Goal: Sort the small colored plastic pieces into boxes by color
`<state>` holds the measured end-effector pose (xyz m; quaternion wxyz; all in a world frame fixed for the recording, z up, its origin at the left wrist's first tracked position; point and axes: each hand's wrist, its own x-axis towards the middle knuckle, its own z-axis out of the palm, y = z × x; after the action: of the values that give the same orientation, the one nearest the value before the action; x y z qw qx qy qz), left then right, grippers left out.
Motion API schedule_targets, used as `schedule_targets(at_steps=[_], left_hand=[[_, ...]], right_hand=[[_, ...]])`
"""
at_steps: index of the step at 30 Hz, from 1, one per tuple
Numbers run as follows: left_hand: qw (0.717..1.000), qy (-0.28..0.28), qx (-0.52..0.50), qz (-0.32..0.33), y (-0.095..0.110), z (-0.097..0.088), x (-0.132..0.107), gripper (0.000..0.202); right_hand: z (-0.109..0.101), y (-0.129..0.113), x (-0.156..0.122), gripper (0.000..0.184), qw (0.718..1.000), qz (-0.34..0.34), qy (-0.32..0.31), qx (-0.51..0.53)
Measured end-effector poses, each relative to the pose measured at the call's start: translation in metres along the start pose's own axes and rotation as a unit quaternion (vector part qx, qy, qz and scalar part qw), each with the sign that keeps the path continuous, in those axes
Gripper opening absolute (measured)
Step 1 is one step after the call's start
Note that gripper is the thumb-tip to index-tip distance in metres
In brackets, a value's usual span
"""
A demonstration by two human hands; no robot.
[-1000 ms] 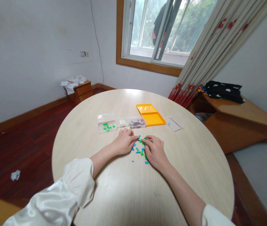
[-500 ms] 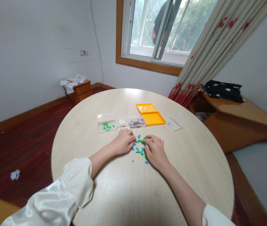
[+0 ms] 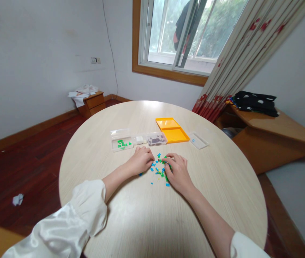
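A scatter of tiny blue, green and yellow pieces (image 3: 158,169) lies on the round wooden table (image 3: 130,222). My left hand (image 3: 141,160) rests on the table at the pile's left edge, fingers curled under, and what they hold is hidden. My right hand (image 3: 176,170) sits at the pile's right edge, fingers bent, fingertips pinching among the green pieces. Beyond the hands stand a clear box with green pieces (image 3: 121,142), a small white box (image 3: 141,139) and a clear box with dark pieces (image 3: 156,139).
An open orange case (image 3: 171,130) and a clear lid with a blue piece (image 3: 198,141) lie further back. A wooden bench with dark cloth (image 3: 255,101) stands at the right, by a curtain (image 3: 238,61). A small cabinet (image 3: 93,102) is by the left wall.
Both hands stay at the pile with only slight finger shifts; the left hand has curled in a little closer to the pieces.
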<state>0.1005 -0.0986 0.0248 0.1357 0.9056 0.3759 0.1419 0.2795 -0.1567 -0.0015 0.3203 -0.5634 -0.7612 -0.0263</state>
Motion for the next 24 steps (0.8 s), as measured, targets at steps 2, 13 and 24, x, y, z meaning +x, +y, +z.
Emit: schedule_targets(at_steps=[2, 13, 24], left_hand=[[1.000, -0.006, -0.003, -0.015, 0.0009, -0.0005, 0.0010, 0.019], [0.997, 0.036, -0.037, -0.048, -0.0006, 0.0011, 0.0014, 0.016], [0.993, 0.066, -0.077, -0.059, -0.0018, 0.0003, 0.0014, 0.016]], right_hand=[[0.0004, 0.0001, 0.0001, 0.024, 1.000, -0.001, 0.001, -0.002], [-0.0022, -0.0018, -0.0007, 0.022, 0.999, -0.029, -0.014, 0.010], [-0.0026, -0.0035, -0.0007, 0.028, 0.997, -0.022, -0.064, 0.031]])
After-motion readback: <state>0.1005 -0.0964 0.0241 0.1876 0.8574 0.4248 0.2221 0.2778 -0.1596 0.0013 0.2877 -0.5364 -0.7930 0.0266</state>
